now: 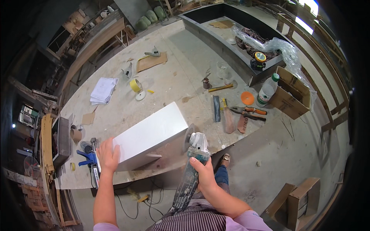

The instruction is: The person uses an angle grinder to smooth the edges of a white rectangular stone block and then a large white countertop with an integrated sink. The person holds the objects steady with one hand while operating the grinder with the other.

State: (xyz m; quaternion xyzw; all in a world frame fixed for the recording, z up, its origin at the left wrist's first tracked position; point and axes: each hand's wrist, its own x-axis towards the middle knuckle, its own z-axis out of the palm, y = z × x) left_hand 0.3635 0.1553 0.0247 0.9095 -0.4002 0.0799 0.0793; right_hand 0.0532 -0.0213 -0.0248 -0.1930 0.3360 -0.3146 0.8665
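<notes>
White box (148,135) at frame centre — left hand (108,154) pressed flat on it, right hand (203,172) clamped around an angle grinder (191,166).

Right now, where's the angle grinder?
In the right hand, at the near table edge, its disc against the right end of the white box.

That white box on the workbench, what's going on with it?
A person is working on the white box, which lies on a big plywood workbench. Their left hand presses flat on the box's near end, steadying it. Their right hand grips an angle grinder, with its disc at the box's right end. Pliers, a plastic bottle, yellow tape and a stack of papers lie scattered farther back on the bench.
</notes>
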